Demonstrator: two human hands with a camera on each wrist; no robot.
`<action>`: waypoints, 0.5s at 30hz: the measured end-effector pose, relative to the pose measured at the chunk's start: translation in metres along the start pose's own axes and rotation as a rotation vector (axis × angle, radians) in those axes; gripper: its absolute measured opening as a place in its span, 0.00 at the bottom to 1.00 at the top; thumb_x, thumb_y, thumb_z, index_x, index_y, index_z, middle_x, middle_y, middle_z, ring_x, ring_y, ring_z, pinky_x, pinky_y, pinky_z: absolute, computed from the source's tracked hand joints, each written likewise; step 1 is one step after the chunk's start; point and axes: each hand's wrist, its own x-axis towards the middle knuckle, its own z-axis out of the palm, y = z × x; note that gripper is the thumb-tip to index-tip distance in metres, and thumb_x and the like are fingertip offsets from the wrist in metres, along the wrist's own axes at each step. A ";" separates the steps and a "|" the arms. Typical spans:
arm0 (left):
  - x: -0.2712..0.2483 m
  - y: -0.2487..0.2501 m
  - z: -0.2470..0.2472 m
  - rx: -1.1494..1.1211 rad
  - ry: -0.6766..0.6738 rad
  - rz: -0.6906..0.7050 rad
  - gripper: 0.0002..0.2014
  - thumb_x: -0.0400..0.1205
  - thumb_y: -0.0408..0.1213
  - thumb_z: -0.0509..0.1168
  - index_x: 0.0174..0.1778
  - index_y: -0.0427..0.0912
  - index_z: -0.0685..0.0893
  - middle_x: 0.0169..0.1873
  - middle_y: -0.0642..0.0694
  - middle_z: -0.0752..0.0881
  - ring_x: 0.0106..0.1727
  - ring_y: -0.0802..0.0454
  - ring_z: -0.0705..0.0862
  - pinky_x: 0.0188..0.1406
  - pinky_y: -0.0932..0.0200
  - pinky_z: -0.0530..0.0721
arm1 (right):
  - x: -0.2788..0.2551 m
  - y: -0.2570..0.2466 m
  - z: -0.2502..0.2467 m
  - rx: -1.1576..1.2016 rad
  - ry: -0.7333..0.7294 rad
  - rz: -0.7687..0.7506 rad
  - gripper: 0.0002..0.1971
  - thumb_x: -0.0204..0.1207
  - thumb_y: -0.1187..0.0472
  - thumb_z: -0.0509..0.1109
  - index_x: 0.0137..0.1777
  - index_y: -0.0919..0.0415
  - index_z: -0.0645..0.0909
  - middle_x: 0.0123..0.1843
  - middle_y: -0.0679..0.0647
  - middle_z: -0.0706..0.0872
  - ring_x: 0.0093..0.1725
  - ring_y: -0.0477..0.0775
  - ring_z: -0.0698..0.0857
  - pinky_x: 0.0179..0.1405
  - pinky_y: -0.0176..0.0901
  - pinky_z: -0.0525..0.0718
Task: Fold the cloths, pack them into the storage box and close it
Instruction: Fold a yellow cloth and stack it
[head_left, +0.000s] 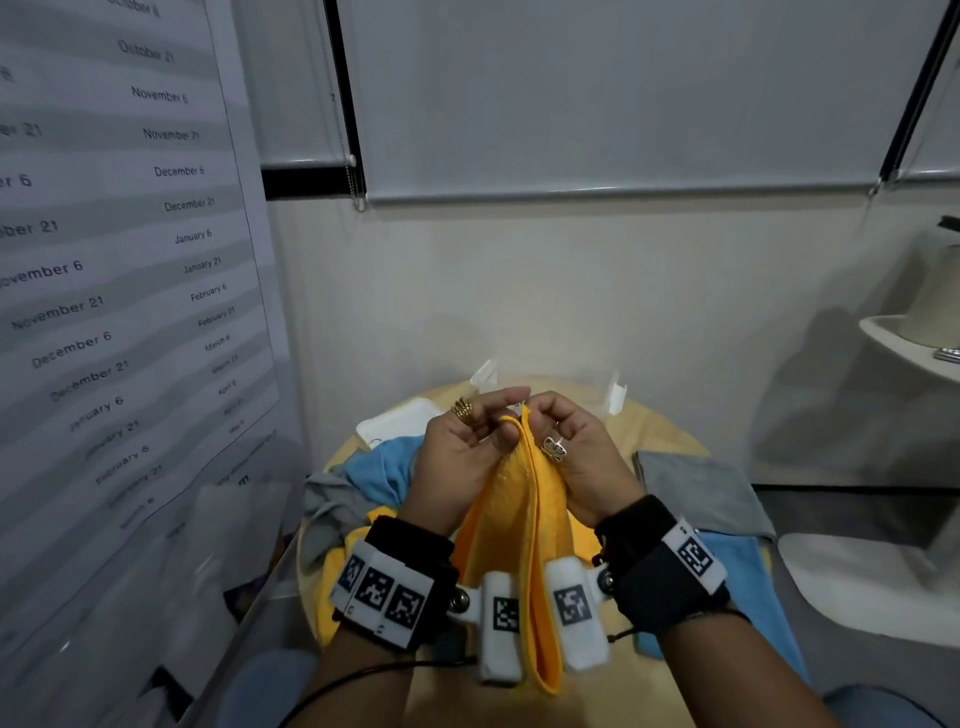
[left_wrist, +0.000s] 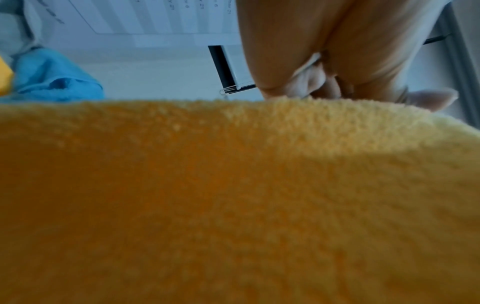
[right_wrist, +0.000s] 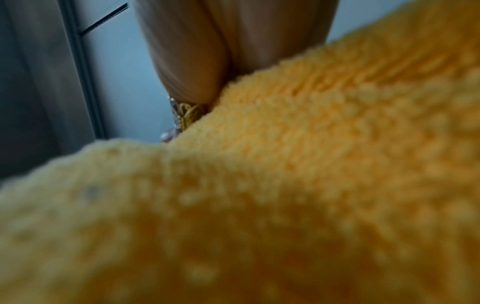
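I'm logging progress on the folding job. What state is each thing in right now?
yellow cloth: held up, doubled over, hanging
left hand: pinches its top edge
right hand: pinches the same edge
blue cloth: crumpled on the table
grey cloth: lying flat
storage box: mostly hidden

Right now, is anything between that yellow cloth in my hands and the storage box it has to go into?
Nothing visible does. Your left hand and right hand pinch the yellow cloth in the air above the table. The clear storage box sits just beyond your fingers at the far edge, but your hands hide most of it.
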 end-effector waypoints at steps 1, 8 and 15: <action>-0.001 0.000 0.001 0.001 -0.001 0.007 0.16 0.70 0.35 0.67 0.54 0.42 0.85 0.39 0.53 0.91 0.45 0.60 0.88 0.46 0.67 0.85 | 0.000 0.001 -0.001 0.005 0.009 0.011 0.18 0.56 0.46 0.83 0.38 0.56 0.84 0.36 0.53 0.87 0.34 0.47 0.86 0.34 0.36 0.86; 0.020 0.002 -0.004 0.147 0.171 0.070 0.04 0.75 0.27 0.69 0.38 0.37 0.80 0.40 0.48 0.86 0.41 0.63 0.87 0.43 0.66 0.85 | 0.007 -0.007 0.002 -0.564 0.325 -0.076 0.11 0.74 0.63 0.73 0.41 0.54 0.71 0.37 0.49 0.73 0.36 0.44 0.73 0.38 0.33 0.75; 0.062 0.016 -0.030 0.404 0.404 0.199 0.09 0.75 0.43 0.71 0.35 0.55 0.76 0.36 0.45 0.85 0.41 0.49 0.85 0.47 0.50 0.84 | -0.023 -0.023 0.007 -1.210 -0.115 0.089 0.22 0.65 0.46 0.76 0.56 0.53 0.77 0.43 0.47 0.83 0.40 0.46 0.82 0.38 0.41 0.79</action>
